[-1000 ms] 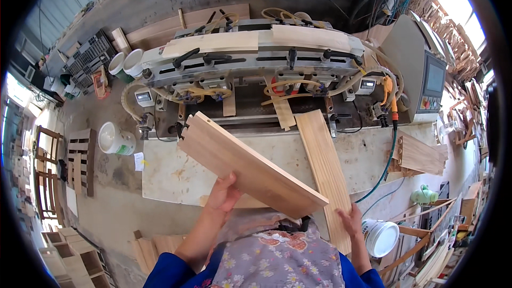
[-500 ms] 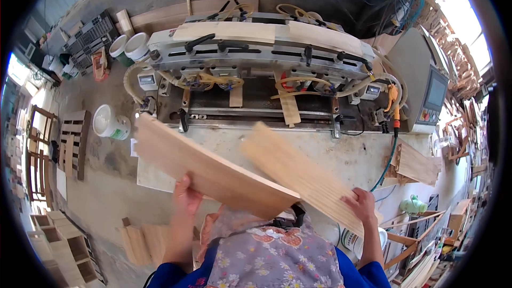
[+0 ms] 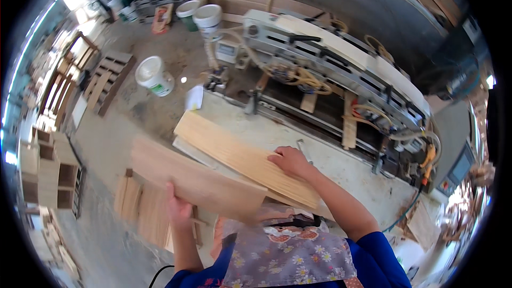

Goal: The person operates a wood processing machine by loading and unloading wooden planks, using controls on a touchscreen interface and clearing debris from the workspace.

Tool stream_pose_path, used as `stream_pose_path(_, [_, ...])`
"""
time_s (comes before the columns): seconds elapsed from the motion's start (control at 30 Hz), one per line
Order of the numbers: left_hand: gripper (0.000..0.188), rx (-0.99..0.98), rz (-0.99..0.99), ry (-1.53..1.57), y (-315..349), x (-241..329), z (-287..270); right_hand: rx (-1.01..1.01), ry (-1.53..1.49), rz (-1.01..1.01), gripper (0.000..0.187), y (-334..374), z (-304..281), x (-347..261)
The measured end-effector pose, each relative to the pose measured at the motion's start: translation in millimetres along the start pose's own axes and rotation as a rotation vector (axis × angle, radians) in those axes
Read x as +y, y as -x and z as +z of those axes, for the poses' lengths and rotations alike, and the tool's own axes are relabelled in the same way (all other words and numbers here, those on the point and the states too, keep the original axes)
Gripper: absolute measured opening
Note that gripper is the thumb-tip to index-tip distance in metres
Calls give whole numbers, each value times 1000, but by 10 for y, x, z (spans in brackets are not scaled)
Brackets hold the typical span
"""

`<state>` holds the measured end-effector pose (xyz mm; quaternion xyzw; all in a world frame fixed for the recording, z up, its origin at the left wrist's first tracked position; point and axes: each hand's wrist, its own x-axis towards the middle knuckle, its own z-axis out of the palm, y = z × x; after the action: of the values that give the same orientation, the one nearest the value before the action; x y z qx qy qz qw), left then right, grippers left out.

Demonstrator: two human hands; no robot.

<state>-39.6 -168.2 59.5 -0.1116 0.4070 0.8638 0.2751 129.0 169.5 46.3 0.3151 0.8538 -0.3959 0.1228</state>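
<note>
My left hand (image 3: 179,206) grips the lower edge of a broad brown wooden board (image 3: 194,178), which is tilted and slightly blurred in front of my apron. Closed over the near edge of a paler, narrower board (image 3: 234,149) is my right hand (image 3: 292,161). That pale board lies across the near left end of the white worktop (image 3: 341,173); whether it rests fully on the top, I cannot tell. The brown board overlaps the view just left of it, and the two look apart. A small metal tool (image 3: 305,150) lies on the worktop beyond my right hand.
Along the worktop's far side runs a long metal machine (image 3: 320,53) with clamps and hoses, and its control box (image 3: 456,168) stands at right. White buckets (image 3: 154,77) are on the floor at left. Upright boards (image 3: 152,216) stand by my left arm, with wooden cabinets (image 3: 50,173) farther left.
My view has turned left. The pale board in my right hand has moved left to the worktop's left end. The brown board has dropped lower, still in my left hand.
</note>
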Motion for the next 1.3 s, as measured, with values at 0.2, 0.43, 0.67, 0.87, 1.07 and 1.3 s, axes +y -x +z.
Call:
stream_pose_path(0.2, [39, 113, -82, 222, -234, -258, -526, 45, -228, -95, 47, -702, 523, -273])
stream_pose_path(0.43, [35, 70, -86, 252, -335, -329, -200, -54, -135, -92, 42, -607, 344, -133])
stream_pose_path(0.67, [36, 34, -74, 170, -425, -354, 31, 143, -337, -141, 27, -387, 297, 52])
stream_pose_path(0.87, [39, -52, -108, 178, -563, -291, 105, 98, -439, -189, 22, -523, 204, -51])
stream_pose_path(1.07, [38, 12, -110, 118, -895, -425, 313, 148, -446, -100, 24, -670, 293, -20])
stream_pose_path(1.3, [36, -140, -87, 29, -1227, -656, 277, 418, -193, -193, 24, -389, 212, 362])
